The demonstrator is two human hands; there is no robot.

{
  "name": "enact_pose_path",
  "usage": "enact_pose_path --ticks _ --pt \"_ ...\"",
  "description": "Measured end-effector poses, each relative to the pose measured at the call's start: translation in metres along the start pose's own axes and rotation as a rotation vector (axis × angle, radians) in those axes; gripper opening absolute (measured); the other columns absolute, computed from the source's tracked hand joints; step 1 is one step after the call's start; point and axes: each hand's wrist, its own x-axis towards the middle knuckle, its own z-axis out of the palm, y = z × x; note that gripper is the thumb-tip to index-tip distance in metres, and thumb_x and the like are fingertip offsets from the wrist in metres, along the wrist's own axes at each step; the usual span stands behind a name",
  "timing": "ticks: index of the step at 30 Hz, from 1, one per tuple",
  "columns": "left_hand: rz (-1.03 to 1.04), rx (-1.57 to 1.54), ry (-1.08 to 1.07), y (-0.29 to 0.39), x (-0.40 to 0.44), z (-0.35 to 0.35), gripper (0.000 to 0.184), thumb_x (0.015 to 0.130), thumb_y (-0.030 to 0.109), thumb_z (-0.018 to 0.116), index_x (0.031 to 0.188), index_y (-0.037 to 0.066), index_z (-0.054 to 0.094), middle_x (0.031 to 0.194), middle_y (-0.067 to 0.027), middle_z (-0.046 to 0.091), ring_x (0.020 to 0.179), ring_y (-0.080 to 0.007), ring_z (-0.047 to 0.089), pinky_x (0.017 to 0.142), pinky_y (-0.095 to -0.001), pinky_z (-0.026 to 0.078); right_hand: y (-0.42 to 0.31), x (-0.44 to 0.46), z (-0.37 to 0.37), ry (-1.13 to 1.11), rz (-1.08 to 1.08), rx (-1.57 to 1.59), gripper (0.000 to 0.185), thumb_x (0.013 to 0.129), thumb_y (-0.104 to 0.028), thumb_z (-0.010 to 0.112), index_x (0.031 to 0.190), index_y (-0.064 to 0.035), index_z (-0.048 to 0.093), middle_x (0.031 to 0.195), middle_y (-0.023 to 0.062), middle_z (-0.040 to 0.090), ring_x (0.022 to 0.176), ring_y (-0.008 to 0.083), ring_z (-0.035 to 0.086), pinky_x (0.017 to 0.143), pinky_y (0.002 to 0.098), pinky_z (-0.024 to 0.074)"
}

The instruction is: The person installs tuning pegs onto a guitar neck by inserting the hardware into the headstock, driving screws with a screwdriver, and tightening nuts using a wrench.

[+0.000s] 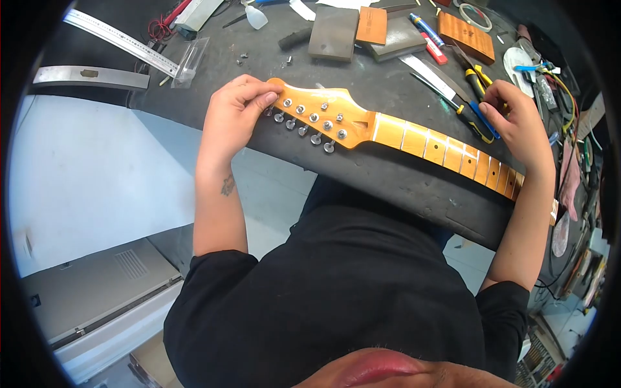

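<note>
A glossy amber guitar neck (446, 150) lies across the near edge of the dark workbench, its headstock to the left and its far end passing under my right forearm. Metal tuning pegs (303, 130) line the headstock's near edge, with round posts on its face. My left hand (240, 110) is closed at the headstock's tip, thumb and fingertips pinching it beside the end peg. Above the fretboard, my right hand (514, 119) is raised with curled fingers and the thumb near the index finger. Whatever it may hold is too small to tell. Yellow-handled pliers (477, 84) lie just beside it.
Sharpening-stone-like blocks (333, 33), a wooden block (467, 35), a blue marker (427, 30) and files lie along the back. Small metal parts (289, 60) sit beyond the headstock. A steel ruler (123, 44) is at left; cables and tools crowd the right.
</note>
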Motion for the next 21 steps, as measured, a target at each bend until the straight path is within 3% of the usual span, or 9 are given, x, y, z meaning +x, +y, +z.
enact_pose_path --ticks 3,6,7,10,11,17,20,21 --pt "0.059 0.032 0.083 -0.007 0.000 -0.010 0.021 0.109 0.011 0.077 0.125 -0.002 0.082 0.103 -0.0015 0.076 0.096 -0.0095 0.067 0.088 -0.0268 0.053 -0.005 -0.002 0.001 0.023 0.011 0.016 0.020 0.101 -0.010 0.080 0.100 0.0026 0.065 0.084 0.0081 0.064 0.079 0.0179 0.058 0.073 0.0357 0.0494" --pt "-0.121 -0.025 0.195 -0.020 0.005 -0.025 0.023 0.110 0.013 0.075 0.126 -0.002 0.081 0.102 0.0011 0.074 0.094 -0.0089 0.064 0.087 -0.0260 0.051 -0.003 -0.002 0.001 0.003 0.033 0.026 0.020 0.101 -0.009 0.081 0.099 0.0028 0.064 0.084 0.0082 0.064 0.080 0.0181 0.057 0.074 0.0361 0.0492" --pt "-0.152 0.014 0.230 -0.036 0.013 -0.030 0.020 0.109 0.012 0.075 0.123 0.000 0.082 0.105 -0.0024 0.079 0.093 -0.0120 0.068 0.086 -0.0280 0.054 -0.002 -0.001 0.001 -0.009 0.038 0.026 0.020 0.100 -0.009 0.081 0.099 0.0029 0.064 0.084 0.0083 0.063 0.080 0.0182 0.057 0.074 0.0363 0.0493" --pt "-0.121 0.418 0.365 -0.054 0.035 -0.034 0.020 0.107 0.014 0.076 0.123 0.003 0.082 0.106 -0.0088 0.082 0.091 -0.0168 0.074 0.086 -0.0320 0.057 -0.004 0.000 0.000 -0.017 0.015 0.038 0.021 0.100 -0.009 0.081 0.099 0.0029 0.064 0.084 0.0083 0.063 0.080 0.0181 0.057 0.075 0.0363 0.0495" --pt "-0.046 0.477 0.359 -0.066 0.044 -0.036 0.023 0.105 0.015 0.077 0.125 0.005 0.082 0.108 -0.0144 0.083 0.093 -0.0239 0.079 0.087 -0.0377 0.060 -0.003 -0.001 0.000 -0.013 0.015 0.043 0.021 0.100 -0.010 0.081 0.099 0.0028 0.064 0.084 0.0084 0.063 0.080 0.0184 0.057 0.074 0.0365 0.0494" --pt "0.025 0.745 0.241 -0.078 0.071 -0.031 0.021 0.103 0.014 0.077 0.120 0.003 0.084 0.108 -0.0154 0.083 0.098 -0.0313 0.081 0.091 -0.0434 0.062 -0.004 -0.002 0.000 0.005 0.028 0.045 0.020 0.101 -0.011 0.081 0.099 0.0022 0.065 0.084 0.0083 0.064 0.079 0.0192 0.057 0.073 0.0365 0.0485" --pt "0.059 0.721 0.345 -0.070 0.067 -0.030 0.018 0.104 0.012 0.076 0.117 0.003 0.085 0.104 -0.0124 0.081 0.093 -0.0240 0.078 0.087 -0.0378 0.060 -0.001 -0.001 0.000 0.003 0.020 0.024 0.020 0.101 -0.010 0.081 0.099 0.0020 0.065 0.084 0.0079 0.064 0.079 0.0191 0.057 0.073 0.0366 0.0486" --pt "0.018 0.584 0.330 -0.065 0.061 -0.029 0.018 0.104 0.010 0.075 0.117 0.002 0.085 0.103 -0.0109 0.080 0.090 -0.0207 0.076 0.085 -0.0358 0.059 -0.001 -0.001 -0.001 0.007 0.017 0.018 0.020 0.101 -0.010 0.081 0.099 0.0020 0.065 0.084 0.0078 0.064 0.079 0.0191 0.057 0.073 0.0366 0.0486"
